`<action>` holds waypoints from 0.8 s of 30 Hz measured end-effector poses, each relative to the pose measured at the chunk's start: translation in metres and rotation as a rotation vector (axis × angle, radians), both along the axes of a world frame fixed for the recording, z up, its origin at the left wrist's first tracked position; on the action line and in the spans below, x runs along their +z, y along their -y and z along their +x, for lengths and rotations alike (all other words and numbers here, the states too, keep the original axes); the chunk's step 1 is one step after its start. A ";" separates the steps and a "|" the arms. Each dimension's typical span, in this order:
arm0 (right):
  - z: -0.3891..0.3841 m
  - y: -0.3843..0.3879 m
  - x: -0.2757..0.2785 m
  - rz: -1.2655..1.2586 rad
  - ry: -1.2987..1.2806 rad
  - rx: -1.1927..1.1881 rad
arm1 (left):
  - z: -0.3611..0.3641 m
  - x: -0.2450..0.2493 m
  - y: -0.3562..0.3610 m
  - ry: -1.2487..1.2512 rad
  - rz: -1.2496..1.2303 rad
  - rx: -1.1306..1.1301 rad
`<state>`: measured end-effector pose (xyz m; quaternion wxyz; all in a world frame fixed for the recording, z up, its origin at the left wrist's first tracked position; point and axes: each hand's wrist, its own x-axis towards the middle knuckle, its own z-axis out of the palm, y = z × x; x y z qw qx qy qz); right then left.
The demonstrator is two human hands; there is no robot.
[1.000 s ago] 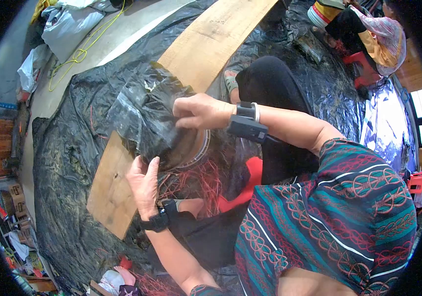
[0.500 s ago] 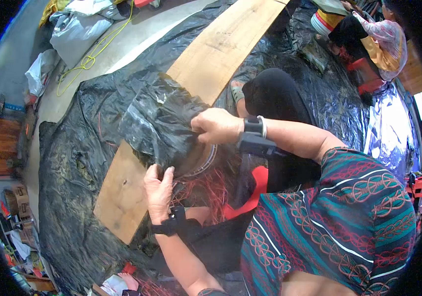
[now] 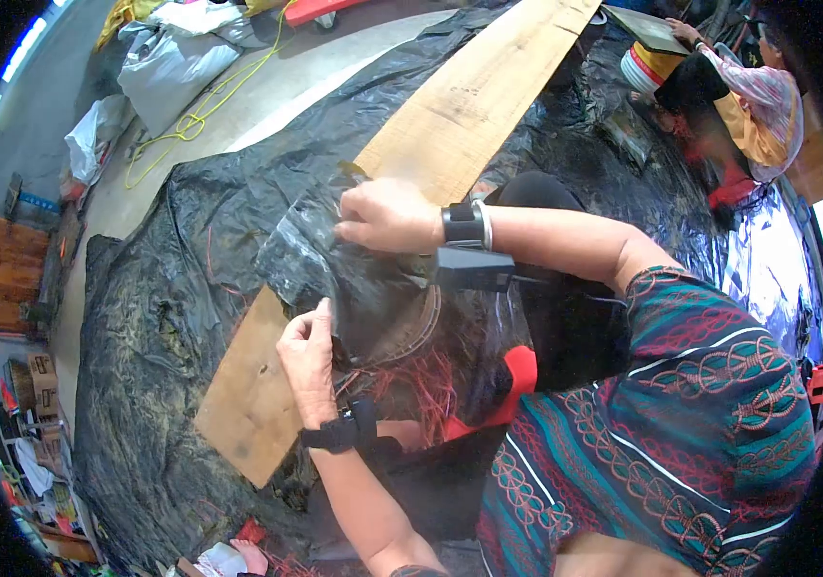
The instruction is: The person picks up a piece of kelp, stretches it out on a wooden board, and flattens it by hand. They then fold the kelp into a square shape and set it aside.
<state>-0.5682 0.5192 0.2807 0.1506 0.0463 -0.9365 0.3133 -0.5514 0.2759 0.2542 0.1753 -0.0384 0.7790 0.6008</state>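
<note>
A crumpled black plastic bag (image 3: 301,255) lies over the wooden plank (image 3: 248,394). My left hand (image 3: 308,354) pinches its near edge, thumb raised against the fingers. Farther along the bag, my right hand (image 3: 387,216) is closed with its fingers curled down at the plastic; the fingertips are partly hidden. Between my hands and my lap shows the curved rim of a round container (image 3: 423,332), its inside dark and mostly covered by plastic. Thin red strings (image 3: 421,389) are heaped beside that rim.
Black sheeting (image 3: 152,337) covers the floor beneath the plank. A red plastic piece (image 3: 517,380) is close to my lap. Another person (image 3: 758,106) sits at the upper right beside a striped bucket (image 3: 647,67). White sacks (image 3: 176,62) and a yellow cord (image 3: 195,120) lie at the upper left.
My right hand has moved left and a little up over the bag, which is now more folded together. The left hand keeps its place at the edge. The whole view has shifted slightly.
</note>
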 end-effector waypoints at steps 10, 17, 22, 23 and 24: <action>-0.002 -0.004 -0.017 -0.180 0.248 -0.030 | 0.003 -0.002 -0.008 -0.200 0.077 0.128; 0.002 -0.008 -0.017 0.076 0.146 -0.004 | 0.005 -0.008 -0.004 -0.371 -0.333 0.138; 0.005 0.004 -0.015 0.039 0.251 -0.063 | 0.010 0.014 -0.027 -0.562 -0.758 0.132; 0.005 0.005 -0.020 0.031 0.214 -0.068 | 0.009 0.019 -0.033 -0.814 -0.807 0.186; 0.006 0.007 -0.021 0.023 0.178 -0.072 | 0.010 0.024 -0.038 -1.067 -0.851 0.240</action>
